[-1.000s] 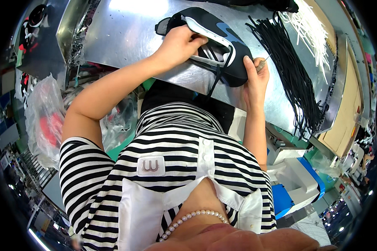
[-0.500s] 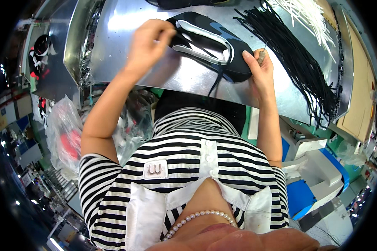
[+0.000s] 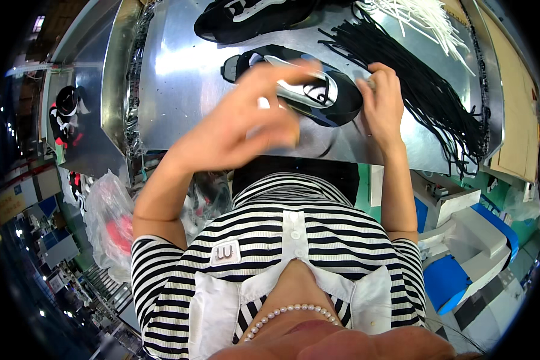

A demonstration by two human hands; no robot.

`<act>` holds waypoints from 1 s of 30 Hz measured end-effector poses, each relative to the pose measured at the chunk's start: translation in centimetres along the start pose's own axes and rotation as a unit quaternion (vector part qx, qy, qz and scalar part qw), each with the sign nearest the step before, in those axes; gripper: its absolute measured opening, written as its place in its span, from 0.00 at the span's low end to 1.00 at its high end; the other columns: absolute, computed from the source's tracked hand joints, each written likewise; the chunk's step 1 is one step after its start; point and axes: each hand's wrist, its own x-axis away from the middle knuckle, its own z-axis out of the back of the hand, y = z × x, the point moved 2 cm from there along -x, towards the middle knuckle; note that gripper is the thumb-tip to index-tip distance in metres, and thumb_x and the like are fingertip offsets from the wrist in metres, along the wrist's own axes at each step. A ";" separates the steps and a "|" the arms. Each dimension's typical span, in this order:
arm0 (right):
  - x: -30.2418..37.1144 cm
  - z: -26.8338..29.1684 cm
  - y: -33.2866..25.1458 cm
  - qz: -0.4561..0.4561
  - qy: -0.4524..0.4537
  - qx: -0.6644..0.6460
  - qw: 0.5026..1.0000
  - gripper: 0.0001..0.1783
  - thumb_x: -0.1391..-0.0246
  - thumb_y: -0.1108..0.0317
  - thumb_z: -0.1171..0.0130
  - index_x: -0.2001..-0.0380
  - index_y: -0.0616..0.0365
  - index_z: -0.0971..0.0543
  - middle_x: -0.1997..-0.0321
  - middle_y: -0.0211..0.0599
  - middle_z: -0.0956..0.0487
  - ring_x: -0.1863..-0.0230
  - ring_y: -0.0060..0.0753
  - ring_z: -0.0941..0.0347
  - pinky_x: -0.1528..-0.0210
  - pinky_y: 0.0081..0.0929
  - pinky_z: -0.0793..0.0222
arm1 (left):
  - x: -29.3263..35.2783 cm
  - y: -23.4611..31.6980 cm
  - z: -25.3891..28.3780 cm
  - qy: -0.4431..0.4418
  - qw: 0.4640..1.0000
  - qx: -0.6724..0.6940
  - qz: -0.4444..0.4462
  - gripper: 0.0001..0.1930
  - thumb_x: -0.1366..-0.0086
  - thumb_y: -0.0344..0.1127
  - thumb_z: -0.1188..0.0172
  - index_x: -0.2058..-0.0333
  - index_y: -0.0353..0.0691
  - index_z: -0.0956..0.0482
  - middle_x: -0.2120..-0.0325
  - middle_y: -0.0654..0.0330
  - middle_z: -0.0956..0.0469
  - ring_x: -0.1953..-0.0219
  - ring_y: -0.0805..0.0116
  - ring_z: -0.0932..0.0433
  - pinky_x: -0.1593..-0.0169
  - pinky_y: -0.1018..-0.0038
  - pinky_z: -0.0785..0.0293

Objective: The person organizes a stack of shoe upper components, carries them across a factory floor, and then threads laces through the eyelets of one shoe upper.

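A black shoe upper [image 3: 344, 99] with a white inner edge lies on the metal table, toe to the right. A thin black lace [image 3: 318, 90] loops over its white part. My left hand [image 3: 240, 117] hovers over the middle of the shoe, its fingers smeared by motion; whether it holds anything does not show. Beside the toe, my right hand [image 3: 385, 102] is closed, with a bit of a small tan-handled tool [image 3: 371, 84] showing between thumb and fingers. The tool's tip cannot be made out.
Another black shoe [image 3: 252, 21] lies farther back. Right of my hand runs a bundle of black laces [image 3: 426, 96], with white laces [image 3: 420, 21] behind. The metal table [image 3: 174, 90] has raised sides. A plastic bag [image 3: 108, 222] hangs at the lower left.
My left hand has swept right and nearer, from the shoe's heel end to over its middle. The shoe has shifted slightly nearer; my right hand has come off its toe.
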 end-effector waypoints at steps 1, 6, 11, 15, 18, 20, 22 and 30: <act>0.1 0.4 0.5 -0.112 -0.039 -0.142 0.983 0.12 0.42 0.64 0.41 0.64 0.63 0.26 0.58 0.38 0.25 0.58 0.36 0.28 0.56 0.29 0.32 | -0.5 -0.2 -0.3 0.023 0.999 -0.043 0.017 0.02 0.42 0.27 0.39 0.70 0.37 0.21 0.49 0.52 0.26 0.52 0.61 0.27 0.49 0.69 0.31; -0.2 1.1 -4.3 -0.105 -0.142 -0.478 0.861 0.10 0.42 0.70 0.41 0.59 0.62 0.20 0.60 0.31 0.24 0.57 0.21 0.29 0.53 0.19 0.35 | -2.8 -2.3 -3.5 0.075 0.985 -0.158 0.008 0.04 0.44 0.30 0.35 0.71 0.40 0.22 0.55 0.60 0.23 0.53 0.57 0.29 0.51 0.65 0.31; 0.5 -2.1 -4.2 -0.320 -0.134 -0.583 0.735 0.13 0.49 0.72 0.34 0.59 0.63 0.19 0.72 0.25 0.22 0.73 0.12 0.32 0.71 0.11 0.40 | -1.8 -3.3 -3.9 0.154 0.966 -0.192 0.078 0.15 0.45 0.31 0.32 0.57 0.37 0.21 0.55 0.55 0.22 0.55 0.54 0.24 0.50 0.66 0.29; 0.0 -3.2 -4.3 -0.333 -0.104 -0.529 0.774 0.16 0.52 0.72 0.32 0.59 0.63 0.20 0.75 0.24 0.20 0.80 0.09 0.36 0.77 0.11 0.43 | 2.6 -4.9 -4.1 0.084 0.953 -0.213 0.196 0.21 0.38 0.48 0.36 0.57 0.34 0.22 0.64 0.52 0.20 0.63 0.55 0.21 0.58 0.66 0.25; 0.3 -4.7 -4.6 -0.328 -0.112 -0.503 0.792 0.16 0.52 0.71 0.31 0.59 0.62 0.20 0.75 0.26 0.20 0.78 0.11 0.33 0.76 0.13 0.39 | 0.9 -8.0 -4.4 -0.128 0.722 0.325 0.597 0.30 0.35 0.62 0.45 0.59 0.34 0.20 0.69 0.55 0.19 0.65 0.64 0.21 0.62 0.75 0.26; 0.6 -5.1 -4.8 -0.310 -0.101 -0.461 0.825 0.18 0.53 0.71 0.31 0.58 0.63 0.22 0.73 0.30 0.18 0.74 0.16 0.27 0.71 0.17 0.32 | 0.5 -9.3 -6.8 -0.042 0.714 0.406 0.568 0.30 0.35 0.64 0.47 0.71 0.37 0.20 0.78 0.64 0.24 0.74 0.79 0.28 0.69 0.82 0.33; 1.2 -4.8 -5.1 -0.295 -0.081 -0.447 0.840 0.20 0.54 0.71 0.30 0.57 0.64 0.23 0.73 0.33 0.18 0.72 0.18 0.24 0.69 0.18 0.30 | 0.5 -9.1 -7.1 0.026 0.790 0.349 0.503 0.24 0.35 0.58 0.42 0.74 0.40 0.21 0.81 0.67 0.27 0.77 0.81 0.31 0.72 0.81 0.36; 2.0 -3.4 -5.7 -0.208 -0.073 -0.352 0.910 0.27 0.55 0.70 0.29 0.52 0.64 0.27 0.73 0.38 0.17 0.74 0.29 0.21 0.68 0.22 0.26 | 0.7 -6.0 -7.9 0.130 0.838 0.297 0.440 0.11 0.37 0.41 0.37 0.69 0.38 0.19 0.78 0.68 0.23 0.79 0.83 0.31 0.74 0.82 0.37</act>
